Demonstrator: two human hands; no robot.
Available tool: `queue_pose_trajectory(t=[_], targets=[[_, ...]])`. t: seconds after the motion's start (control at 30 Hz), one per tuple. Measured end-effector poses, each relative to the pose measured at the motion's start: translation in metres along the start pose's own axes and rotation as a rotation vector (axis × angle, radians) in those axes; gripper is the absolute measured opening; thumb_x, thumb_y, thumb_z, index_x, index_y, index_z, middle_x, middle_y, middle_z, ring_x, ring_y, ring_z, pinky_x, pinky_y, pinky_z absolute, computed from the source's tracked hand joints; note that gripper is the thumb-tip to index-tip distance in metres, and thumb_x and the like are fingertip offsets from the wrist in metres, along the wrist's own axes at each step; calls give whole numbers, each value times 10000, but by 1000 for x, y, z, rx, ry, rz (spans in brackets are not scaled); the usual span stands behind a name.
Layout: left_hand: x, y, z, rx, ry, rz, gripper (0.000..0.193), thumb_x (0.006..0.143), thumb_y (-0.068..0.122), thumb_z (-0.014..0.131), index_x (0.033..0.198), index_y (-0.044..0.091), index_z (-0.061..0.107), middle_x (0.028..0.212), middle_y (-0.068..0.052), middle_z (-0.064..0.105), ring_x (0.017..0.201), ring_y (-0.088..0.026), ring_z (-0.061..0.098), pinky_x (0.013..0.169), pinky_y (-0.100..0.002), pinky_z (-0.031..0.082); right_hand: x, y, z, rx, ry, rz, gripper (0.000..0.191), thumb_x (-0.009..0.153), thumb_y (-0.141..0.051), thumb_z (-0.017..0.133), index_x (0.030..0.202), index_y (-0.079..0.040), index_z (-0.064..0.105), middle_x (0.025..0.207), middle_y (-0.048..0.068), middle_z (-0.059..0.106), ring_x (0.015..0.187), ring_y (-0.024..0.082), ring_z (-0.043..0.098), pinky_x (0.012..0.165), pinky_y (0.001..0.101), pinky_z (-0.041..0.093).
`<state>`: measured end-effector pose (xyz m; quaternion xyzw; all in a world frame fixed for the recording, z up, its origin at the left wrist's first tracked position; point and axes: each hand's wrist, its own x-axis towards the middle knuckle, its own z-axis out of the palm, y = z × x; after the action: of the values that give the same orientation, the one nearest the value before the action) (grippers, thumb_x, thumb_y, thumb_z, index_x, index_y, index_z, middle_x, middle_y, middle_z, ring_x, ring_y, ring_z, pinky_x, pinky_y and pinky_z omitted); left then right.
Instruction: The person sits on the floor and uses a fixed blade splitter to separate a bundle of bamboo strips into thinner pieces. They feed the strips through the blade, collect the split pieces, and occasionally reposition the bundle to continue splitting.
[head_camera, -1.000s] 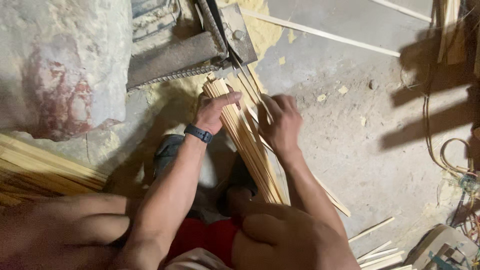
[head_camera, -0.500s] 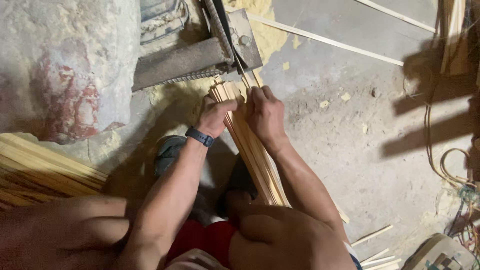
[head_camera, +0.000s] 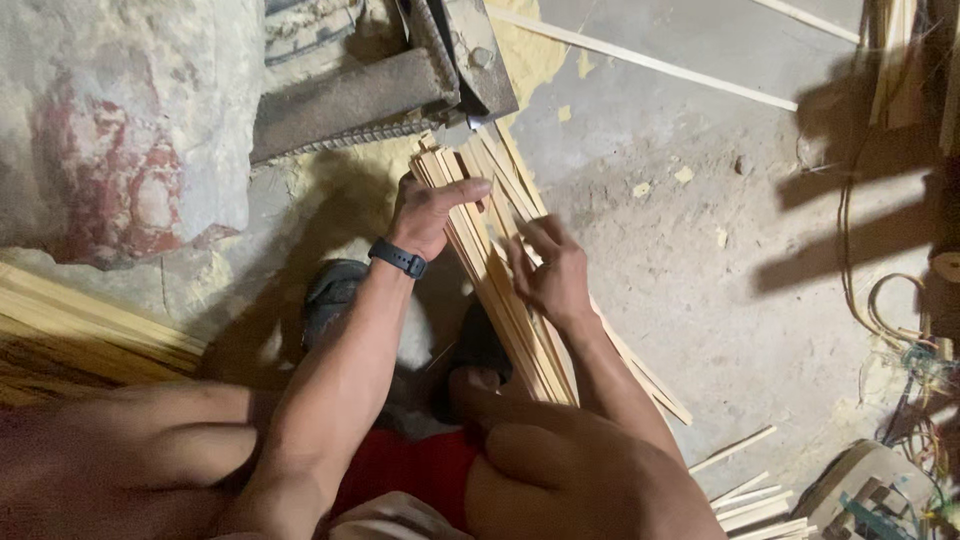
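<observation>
A bundle of thin pale wooden strips (head_camera: 522, 335) slants from my lap up to a rusty metal machine (head_camera: 350, 95). My left hand (head_camera: 432, 212), with a dark wristband, grips the bundle near its top end, thumb laid across the strips. My right hand (head_camera: 552, 275) rests lower on the bundle's right side. Its fingers are spread apart over the strips and do not close around them. The strip ends lie just below the machine's dark blade arm (head_camera: 470, 55).
A stack of long strips (head_camera: 90, 325) lies at the left. Loose strips (head_camera: 745, 495) and tangled wires (head_camera: 900, 330) are at the right. A long slat (head_camera: 650, 62) lies on the dusty concrete floor. Sawdust (head_camera: 520, 50) surrounds the machine. My feet are below the bundle.
My right hand has slid down the bundle toward me and spread its fingers. My left hand stays gripping near the top of the strips.
</observation>
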<state>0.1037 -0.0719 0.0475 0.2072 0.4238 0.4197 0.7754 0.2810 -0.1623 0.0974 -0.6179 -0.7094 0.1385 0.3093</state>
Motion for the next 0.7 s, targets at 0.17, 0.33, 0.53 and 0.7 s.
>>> queue_pose_trajectory(t=[0.17,0.33,0.53,0.7], targets=[[5,-8,-6,57,8,-37,296,793,135,832,1048,-7,781,1058,-113,794,997,-194,731,932,-347,563,10,10,10,31,-41,147,107,966,-67,693,1015,-12,771,749,98,653,523,168,612,460,333,487],[22,-32,-29,113,43,-22,232,819,137,795,995,-14,790,1034,-132,791,1026,-224,720,981,-394,540,52,6,28,-31,33,56,70,989,-55,680,927,-32,703,702,107,615,513,252,577,453,417,438],[30,-44,-36,-47,-8,-94,237,892,190,711,1010,-5,773,1025,-90,784,971,-194,717,911,-362,554,85,-3,38,27,23,49,78,949,-91,694,928,-41,637,784,141,617,618,335,610,533,447,473],[13,-18,-16,-22,30,-38,234,802,95,819,993,-14,738,929,-118,747,811,-205,704,751,-363,598,54,-8,1,-63,17,-2,101,965,-106,680,1025,-26,669,816,138,618,633,323,621,569,446,500]])
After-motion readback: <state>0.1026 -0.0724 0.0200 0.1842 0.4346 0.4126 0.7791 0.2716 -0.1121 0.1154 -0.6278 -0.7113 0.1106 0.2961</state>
